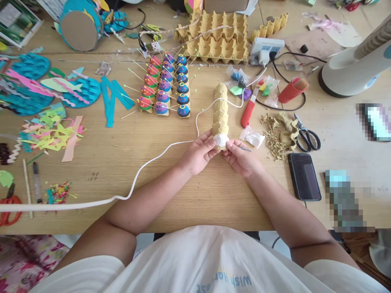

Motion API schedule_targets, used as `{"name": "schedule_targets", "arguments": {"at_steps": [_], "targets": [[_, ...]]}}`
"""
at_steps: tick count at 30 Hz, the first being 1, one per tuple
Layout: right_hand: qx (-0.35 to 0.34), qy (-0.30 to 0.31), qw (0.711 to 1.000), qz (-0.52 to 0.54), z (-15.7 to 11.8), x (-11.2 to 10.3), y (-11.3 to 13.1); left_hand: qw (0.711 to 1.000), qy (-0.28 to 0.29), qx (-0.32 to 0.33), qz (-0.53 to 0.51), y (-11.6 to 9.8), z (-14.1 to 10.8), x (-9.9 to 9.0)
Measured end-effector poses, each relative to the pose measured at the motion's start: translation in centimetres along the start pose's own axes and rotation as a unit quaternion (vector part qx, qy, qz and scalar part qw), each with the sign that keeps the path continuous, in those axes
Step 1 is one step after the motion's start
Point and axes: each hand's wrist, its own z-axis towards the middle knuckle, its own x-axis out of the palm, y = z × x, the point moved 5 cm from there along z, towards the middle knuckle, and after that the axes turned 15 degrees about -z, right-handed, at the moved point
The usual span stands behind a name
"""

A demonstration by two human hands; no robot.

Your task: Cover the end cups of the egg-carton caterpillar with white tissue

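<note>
A tan strip of egg carton (220, 110), a row of bumps, points away from me between my hands. White clay-like material (221, 140) covers the bump at its near end. My left hand (198, 154) grips that end from the left, thumb against the white material. From the other side my right hand (240, 158) pinches the same end. A thin dark stick-like tool (246, 149) pokes out by the right fingers; how it is held is hidden. Right of the strip are a red-handled cutter (248, 112) and a clear bag with white material (253, 137).
A white cable (159, 156) crosses the table and the strip. Painted egg-carton rows (164, 85) with pins stand beyond my left hand. Egg trays (216, 38) and a power strip (267, 47) lie at the back. Scissors (308, 134) and a phone (304, 177) lie right.
</note>
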Motion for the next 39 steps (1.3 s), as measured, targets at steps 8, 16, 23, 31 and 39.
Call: {"name": "schedule_targets", "arguments": {"at_steps": [8, 16, 23, 31, 39], "targets": [[0.011, 0.046, 0.999, -0.001, -0.09, 0.22, 0.54, 1.0, 0.025, 0.001, 0.009, -0.05, -0.07, 0.0], [0.019, 0.006, 0.999, -0.041, 0.03, 0.08, -0.13, 1.0, 0.015, -0.006, 0.013, 0.29, 0.11, -0.38], [0.011, 0.006, 0.999, -0.033, -0.11, 0.27, 0.07, 0.999, 0.03, -0.011, 0.015, 0.39, 0.07, -0.58], [0.023, 0.014, 0.999, -0.041, -0.15, 0.35, 0.03, 0.999, 0.041, -0.022, 0.022, 0.47, 0.14, -0.81], [0.023, 0.048, 0.998, -0.032, -0.32, 0.6, 0.41, 0.997, 0.069, -0.044, 0.016, 0.51, -0.14, -0.05]]}}
